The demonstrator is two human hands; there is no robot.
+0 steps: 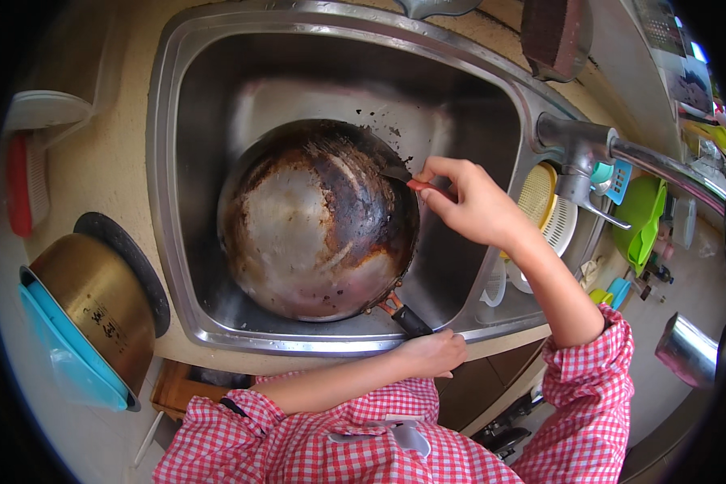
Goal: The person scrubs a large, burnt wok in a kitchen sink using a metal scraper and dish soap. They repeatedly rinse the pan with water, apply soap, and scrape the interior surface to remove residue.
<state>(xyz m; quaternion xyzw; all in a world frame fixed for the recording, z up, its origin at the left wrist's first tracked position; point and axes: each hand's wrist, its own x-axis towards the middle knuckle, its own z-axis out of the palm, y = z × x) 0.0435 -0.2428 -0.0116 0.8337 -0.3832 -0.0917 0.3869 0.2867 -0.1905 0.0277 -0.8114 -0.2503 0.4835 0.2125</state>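
Note:
A metal pan [284,227] lies upside down in a stainless steel sink [178,302]. Its underside is blackened and brown with burnt crust, with a bare silvery patch left of centre. My left hand [434,354] is closed around the black pan handle [412,322] at the sink's front rim. In my right hand [481,202] is a small red-handled knife [417,184], its dark blade resting against the crust near the pan's right edge. Dark flakes [394,130] are scattered on the sink floor beyond the pan.
A chrome faucet [578,145] stands right of the sink, near yellow and white plastic baskets [538,193]. Green basins [641,218] sit farther right. At left are a gold-toned pot [97,302] with a blue basin and a red-handled grater [19,184]. A brown-faced scraper-like object [556,36] lies behind.

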